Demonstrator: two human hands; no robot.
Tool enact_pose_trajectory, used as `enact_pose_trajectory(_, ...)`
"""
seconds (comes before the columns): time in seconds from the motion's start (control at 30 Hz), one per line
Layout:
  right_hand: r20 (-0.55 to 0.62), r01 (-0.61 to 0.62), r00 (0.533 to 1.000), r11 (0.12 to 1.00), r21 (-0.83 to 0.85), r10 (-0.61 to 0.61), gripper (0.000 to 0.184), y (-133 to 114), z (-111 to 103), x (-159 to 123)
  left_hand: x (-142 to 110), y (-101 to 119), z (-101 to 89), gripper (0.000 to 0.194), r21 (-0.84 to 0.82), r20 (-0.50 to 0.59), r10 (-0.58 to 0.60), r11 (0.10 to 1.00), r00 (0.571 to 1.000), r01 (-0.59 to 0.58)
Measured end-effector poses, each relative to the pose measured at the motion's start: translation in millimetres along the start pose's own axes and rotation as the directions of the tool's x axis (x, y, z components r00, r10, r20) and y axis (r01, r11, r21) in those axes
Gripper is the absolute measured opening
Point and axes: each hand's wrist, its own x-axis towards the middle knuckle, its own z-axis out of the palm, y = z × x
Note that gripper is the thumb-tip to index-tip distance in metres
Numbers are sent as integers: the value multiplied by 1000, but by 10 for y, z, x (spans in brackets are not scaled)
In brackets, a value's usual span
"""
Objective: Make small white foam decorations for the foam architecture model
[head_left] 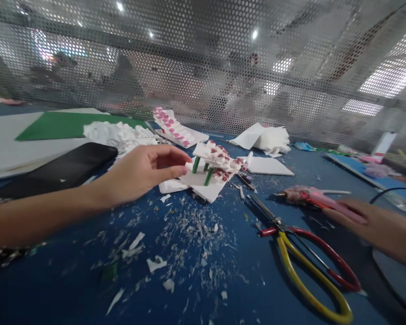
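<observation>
My left hand (138,174) reaches in from the left, thumb and fingertips slightly apart, beside a small paper model (213,155). The model has a white top with dark red dabs, held up by green legs on a white foam-like base (208,192). Whether my fingertips touch its edge is hard to tell. At the right, my right hand (375,225), somewhat blurred, is closed around the handle of a pink glue gun (318,198), which lies low over the table with its nozzle to the left. Scissors (279,223) with red and yellow handles lie open near it.
White paper scraps (189,239) litter the blue table (250,289). A black phone-like slab (64,167), green sheet (61,125) and crumpled white paper (118,133) lie left. Behind are a pink-dabbed paper strip (172,126), folded white paper (265,137) and a perforated metal screen (203,58).
</observation>
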Motion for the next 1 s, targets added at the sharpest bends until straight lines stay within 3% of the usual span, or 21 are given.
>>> enact_pose_trajectory(0.03, 85, 9, 996, 1000, -17, -8, 29, -18, -37, 44, 19, 2, -26, 14, 18, -17, 33, 999, 999, -33)
enact_pose_trajectory(0.07, 121, -23, 992, 990, -142, 41, 35, -66, -89, 101, 38, -1, -51, 14, 33, -29, 65, 997, 997, -64)
enact_pose_trajectory(0.17, 47, 89, 996, 947, -310, -78, 53, -393, -265, 332, 88, -37, -118, 16, 61, -50, 126, 990, 991, -123)
enact_pose_trajectory(0.27, -4, 230, 973, 965, -126, -232, 54, -870, -330, 609, 108, -74, -160, 18, 86, -44, 107, 991, 993, -103)
enact_pose_trajectory(0.4, 93, 458, 883, 888, 46, -461, 63, -1344, -163, 974, 61, -58, -179, 18, 75, -7, 140, 987, 990, -139)
enact_pose_trajectory(0.47, 165, 500, 844, 860, 98, -510, 60, -1455, -45, 1102, 15, -29, -174, 16, 52, 32, 173, 983, 984, -174)
enact_pose_trajectory(0.63, 178, 460, 849, 861, 218, -498, 41, -1475, 86, 1174, -39, -14, -148, 17, 48, 111, 141, 988, 984, -147)
enact_pose_trajectory(0.87, 221, 466, 791, 796, 385, -570, 52, -1168, 38, 1166, 81, -92, -159, 20, 71, -7, 183, 981, 983, -182)
enact_pose_trajectory(1.0, 280, 379, 779, 777, 503, -561, 51, -1027, 8, 1146, 175, -107, -89, 17, 117, 57, 203, 971, 977, -209)
